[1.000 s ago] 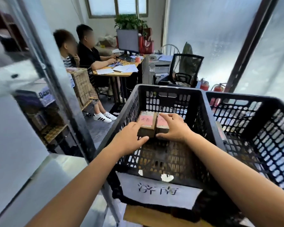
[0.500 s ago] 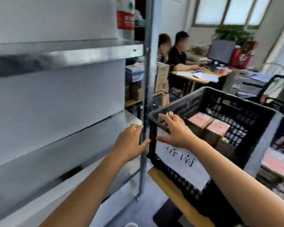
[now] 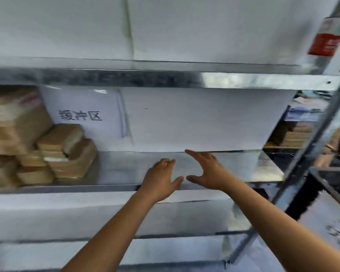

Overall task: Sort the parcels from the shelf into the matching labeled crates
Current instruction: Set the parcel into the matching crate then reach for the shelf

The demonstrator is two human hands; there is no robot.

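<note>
1. Gone from centre view is the black crate (image 3: 334,179) that filled the picture a second ago. The view now faces the metal shelf (image 3: 116,167), and only a dark corner of the crate shows at three o'clock.
2. Both hands hang over the bare right half of the middle shelf, side by side and thumbs nearly meeting. The left hand (image 3: 161,179) is relaxed and holds nothing. The right hand (image 3: 206,171) has its fingers spread wide, pointing toward eleven o'clock, and is also empty.
3. Brown parcels (image 3: 53,152) sit heaped at the far left end of that same shelf, at about nine o'clock from the hands and well apart from them. A white sign (image 3: 81,114) with printed characters is fixed to the back panel just beside the heap.
4. The nearest parcels lean against one another, with their long sides running roughly from eight to two o'clock. Motion blur keeps their labels unreadable.
5. The left hand is nearer the heap, so the coming reach probably falls to it: a sweep along the shelf toward nine o'clock, with the right hand following across.
6. The next parcel's crate cannot be judged until a label is brought close enough to read.
</note>
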